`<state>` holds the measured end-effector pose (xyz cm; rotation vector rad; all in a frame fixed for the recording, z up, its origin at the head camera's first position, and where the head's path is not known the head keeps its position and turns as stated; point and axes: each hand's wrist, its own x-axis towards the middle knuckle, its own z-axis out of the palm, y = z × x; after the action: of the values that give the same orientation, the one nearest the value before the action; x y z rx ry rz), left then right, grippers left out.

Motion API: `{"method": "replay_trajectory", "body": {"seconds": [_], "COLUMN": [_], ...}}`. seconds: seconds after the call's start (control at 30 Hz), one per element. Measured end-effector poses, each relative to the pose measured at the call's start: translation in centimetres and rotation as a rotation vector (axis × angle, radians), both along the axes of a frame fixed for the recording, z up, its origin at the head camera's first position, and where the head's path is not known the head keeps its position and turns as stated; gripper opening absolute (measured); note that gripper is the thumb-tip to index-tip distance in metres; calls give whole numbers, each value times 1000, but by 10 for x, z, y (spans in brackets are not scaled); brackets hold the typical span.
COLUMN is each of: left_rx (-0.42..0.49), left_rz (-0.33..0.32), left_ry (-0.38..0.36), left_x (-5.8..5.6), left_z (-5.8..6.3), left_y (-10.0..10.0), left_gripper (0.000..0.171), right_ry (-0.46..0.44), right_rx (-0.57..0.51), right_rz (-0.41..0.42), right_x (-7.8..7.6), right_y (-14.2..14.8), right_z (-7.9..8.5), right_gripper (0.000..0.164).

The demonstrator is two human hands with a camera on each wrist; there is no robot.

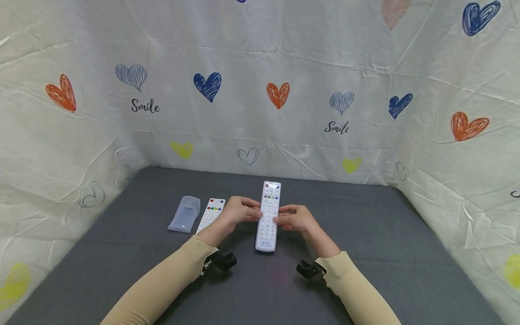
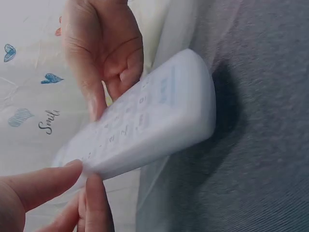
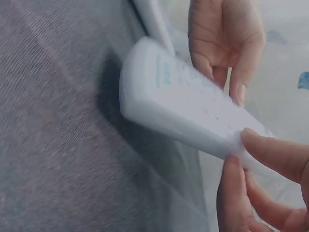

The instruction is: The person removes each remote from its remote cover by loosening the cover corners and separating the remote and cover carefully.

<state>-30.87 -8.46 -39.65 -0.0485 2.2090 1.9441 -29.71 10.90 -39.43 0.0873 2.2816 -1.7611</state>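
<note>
A white remote control (image 1: 267, 230) in a translucent cover is held upright in front of the person, its button side up. The left hand (image 1: 239, 211) pinches its left edge between thumb and fingers, and the right hand (image 1: 297, 218) pinches the right edge. In the left wrist view, the near end of the remote (image 2: 188, 101) hangs over the cloth and casts a shadow. In the right wrist view, the right thumb lies on the top face of the remote (image 3: 164, 96) with fingertips beneath its edge.
Left of the hands lies a second white remote (image 1: 210, 215), partly hidden by the left wrist. Beside it is a translucent sleeve-like cover (image 1: 185, 214). A dark grey cloth (image 1: 365, 225) covers the table, with a heart-patterned curtain (image 1: 308, 81) behind and at the sides.
</note>
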Motion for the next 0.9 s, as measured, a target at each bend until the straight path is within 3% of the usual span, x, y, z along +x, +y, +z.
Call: {"method": "replay_trajectory", "body": {"seconds": [0.33, 0.57, 0.7, 0.9], "left_rx": [70, 69, 111, 227], "left_rz": [-39, -56, -63, -112], "left_ry": [131, 215, 208, 147], "left_x": [1, 3, 3, 2], "left_z": [19, 24, 23, 18], "left_y": [-4, -3, -3, -5], "left_gripper": [33, 32, 29, 25], "right_ry": [177, 288, 288, 164], "right_rx": [-3, -16, -41, -177], "right_rz": [-65, -81, -77, -114], "right_x": [7, 10, 10, 9], "right_y": [2, 4, 5, 5], "right_z": [18, 24, 22, 18], "right_gripper": [40, 38, 37, 31]}}
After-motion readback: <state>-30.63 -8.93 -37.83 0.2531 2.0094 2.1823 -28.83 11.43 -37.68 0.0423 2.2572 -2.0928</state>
